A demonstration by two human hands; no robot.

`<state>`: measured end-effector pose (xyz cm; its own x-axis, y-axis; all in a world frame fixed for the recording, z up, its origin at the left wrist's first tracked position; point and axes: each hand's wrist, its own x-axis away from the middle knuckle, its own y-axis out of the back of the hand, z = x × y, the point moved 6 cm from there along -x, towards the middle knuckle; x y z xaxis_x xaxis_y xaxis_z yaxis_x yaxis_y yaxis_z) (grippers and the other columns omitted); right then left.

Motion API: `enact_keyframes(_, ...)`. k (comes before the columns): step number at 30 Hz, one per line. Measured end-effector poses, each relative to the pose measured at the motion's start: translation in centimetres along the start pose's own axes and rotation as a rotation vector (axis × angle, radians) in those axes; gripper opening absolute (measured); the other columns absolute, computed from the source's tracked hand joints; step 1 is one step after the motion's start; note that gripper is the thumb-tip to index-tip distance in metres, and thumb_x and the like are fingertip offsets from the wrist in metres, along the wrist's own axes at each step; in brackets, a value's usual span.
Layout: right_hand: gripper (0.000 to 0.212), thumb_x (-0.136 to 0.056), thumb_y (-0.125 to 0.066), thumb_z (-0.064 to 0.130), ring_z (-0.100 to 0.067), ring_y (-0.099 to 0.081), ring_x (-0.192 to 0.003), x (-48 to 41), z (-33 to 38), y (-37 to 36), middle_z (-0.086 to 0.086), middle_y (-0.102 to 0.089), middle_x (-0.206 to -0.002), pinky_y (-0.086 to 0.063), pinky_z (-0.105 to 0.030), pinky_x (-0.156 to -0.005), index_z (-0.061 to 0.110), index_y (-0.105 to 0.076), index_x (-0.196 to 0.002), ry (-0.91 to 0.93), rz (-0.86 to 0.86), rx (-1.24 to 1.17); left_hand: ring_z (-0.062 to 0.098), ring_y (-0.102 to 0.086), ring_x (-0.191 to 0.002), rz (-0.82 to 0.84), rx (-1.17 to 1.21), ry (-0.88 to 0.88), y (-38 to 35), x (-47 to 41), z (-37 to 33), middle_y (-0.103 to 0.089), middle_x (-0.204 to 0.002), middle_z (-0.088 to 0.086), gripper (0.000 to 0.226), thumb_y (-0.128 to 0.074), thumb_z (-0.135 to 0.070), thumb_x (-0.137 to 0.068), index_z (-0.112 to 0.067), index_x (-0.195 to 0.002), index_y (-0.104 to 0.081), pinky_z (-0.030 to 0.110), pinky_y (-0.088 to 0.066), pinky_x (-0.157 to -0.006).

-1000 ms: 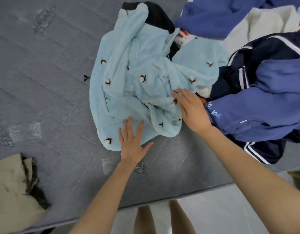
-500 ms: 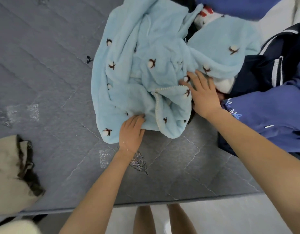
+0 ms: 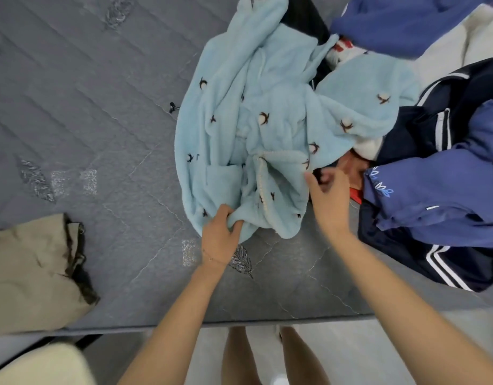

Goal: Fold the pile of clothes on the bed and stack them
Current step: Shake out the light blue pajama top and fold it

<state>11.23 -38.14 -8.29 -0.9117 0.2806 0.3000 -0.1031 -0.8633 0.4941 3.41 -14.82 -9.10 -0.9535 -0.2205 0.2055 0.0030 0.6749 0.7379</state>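
The grey bed (image 3: 87, 107) carries the pile of clothes (image 3: 448, 190) heaped at its right. The light-blue fleece (image 3: 267, 93) lies crumpled on the pile's left side, partly on bare mattress. I'd say it is being pulled free for spreading.

The left hand (image 3: 221, 234) curls its fingers round the near hem. The right hand (image 3: 330, 195) bends its fingers at the fleece's right edge, too blurred to tell whether they pinch cloth. Next it needs a sure second hold, then a lift clear.

A: Where's the blue fleece (image 3: 267, 129)?
B: Crumpled on the grey bed (image 3: 87, 93), centre toward 12 o'clock, dotted with brown sprigs.
A: The rest?
B: Navy and blue pile (image 3: 448, 195) at 3 o'clock; beige garment (image 3: 26, 268) at 8 o'clock.
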Motion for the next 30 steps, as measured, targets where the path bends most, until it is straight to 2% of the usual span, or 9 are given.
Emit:
enact_keyframes(3,0.046,-0.087,-0.063,0.047,-0.009,-0.045,-0.083,5.6,-2.2,-1.2,0.001,-0.046,-0.096,-0.039,-0.024,-0.072,0.012,-0.041,-0.105,-0.384,0.240,0.015,0.016,-0.051,-0.061,0.119,0.003,0.057,-0.8,1.9,-0.7,-0.055,-0.070,0.001,0.017,-0.063,-0.017,-0.090,-0.003,-0.093,-0.055,0.027,-0.038,-0.056)
enact_keyframes(5,0.040,-0.091,-0.055,0.051,-0.011,-0.051,-0.091,8.5,-2.5,-2.1,0.004,-0.054,-0.105,-0.039,-0.023,-0.078,0.019,-0.044,-0.111,-0.534,0.410,-0.010,0.020,-0.056,-0.062,0.166,0.016,0.028,-1.1,2.6,-1.5,-0.057,-0.072,0.002,0.016,-0.061,-0.018,-0.091,-0.003,-0.093,-0.054,0.033,-0.046,-0.055)
enact_keyframes(8,0.043,-0.090,-0.047,0.060,-0.012,-0.058,-0.097,11.1,-1.8,-3.7,0.008,-0.060,-0.108,-0.045,-0.023,-0.071,0.029,-0.046,-0.120,-0.655,0.525,-0.138,0.017,-0.061,-0.052,0.164,-0.077,-0.216,-0.9,2.9,-3.2,-0.062,-0.063,0.000,0.014,-0.054,-0.026,-0.088,-0.011,-0.088,-0.054,0.023,-0.042,-0.044)
enact_keyframes(11,0.057,-0.081,-0.060,0.063,-0.020,-0.063,-0.105,12.7,-1.9,-5.8,0.000,-0.064,-0.116,-0.053,-0.037,-0.084,0.024,-0.054,-0.122,-0.768,0.478,-0.237,0.011,-0.061,-0.050,0.193,-0.153,-0.415,-0.9,3.5,-3.7,-0.063,-0.061,-0.005,0.015,-0.057,-0.029,-0.082,-0.016,-0.088,-0.058,0.019,-0.039,-0.041)
enact_keyframes(15,0.054,-0.073,-0.082,0.034,-0.025,-0.067,-0.104,12.1,-1.7,-8.4,-0.010,-0.068,-0.117,-0.054,-0.047,-0.090,0.019,-0.062,-0.122,-0.686,0.108,-0.608,0.016,-0.066,-0.076,0.387,-0.135,-0.636,-0.1,5.3,-2.0,-0.069,-0.088,0.000,0.027,-0.041,-0.028,-0.090,-0.016,-0.111,-0.052,0.024,-0.052,-0.059)
enact_keyframes(18,0.043,-0.080,-0.075,0.010,-0.026,-0.064,-0.105,13.0,-0.3,-10.3,-0.013,-0.067,-0.115,-0.053,-0.045,-0.092,0.008,-0.061,-0.120,-0.640,-0.160,-0.593,0.021,-0.063,-0.103,0.524,-0.084,-0.707,3.1,5.3,0.6,-0.064,-0.119,0.007,0.041,-0.035,-0.026,-0.094,-0.010,-0.129,-0.051,0.030,-0.054,-0.082)
enact_keyframes(21,0.036,-0.084,-0.068,0.005,-0.024,-0.062,-0.106,14.0,2.8,-11.3,-0.009,-0.063,-0.114,-0.051,-0.040,-0.093,0.007,-0.055,-0.118,-0.509,-0.350,-0.472,0.021,-0.055,-0.117,0.528,-0.116,-0.783,7.2,3.7,3.4,-0.058,-0.131,0.006,0.043,-0.037,-0.026,-0.096,-0.012,-0.134,-0.050,0.034,-0.049,-0.096)
enact_keyframes(26,0.029,-0.096,-0.051,0.014,-0.016,-0.056,-0.100,16.2,9.6,-13.3,0.005,-0.057,-0.110,-0.043,-0.030,-0.083,0.012,-0.045,-0.125,-0.299,-0.241,-0.263,0.026,-0.046,-0.129,0.365,-0.157,-0.685,13.1,-1.4,5.9,-0.050,-0.140,0.009,0.047,-0.037,-0.031,-0.095,-0.011,-0.136,-0.049,0.041,-0.035,-0.109)
enact_keyframes(30,0.034,-0.095,-0.044,0.011,-0.020,-0.056,-0.096,18.0,14.5,-14.5,0.002,-0.060,-0.107,-0.043,-0.030,-0.082,0.019,-0.047,-0.128,-0.156,-0.011,-0.070,0.016,-0.046,-0.127,0.398,0.059,-0.454,15.8,-5.9,4.8,-0.048,-0.139,0.003,0.044,-0.046,-0.024,-0.096,-0.016,-0.139,-0.042,0.031,-0.035,-0.108)
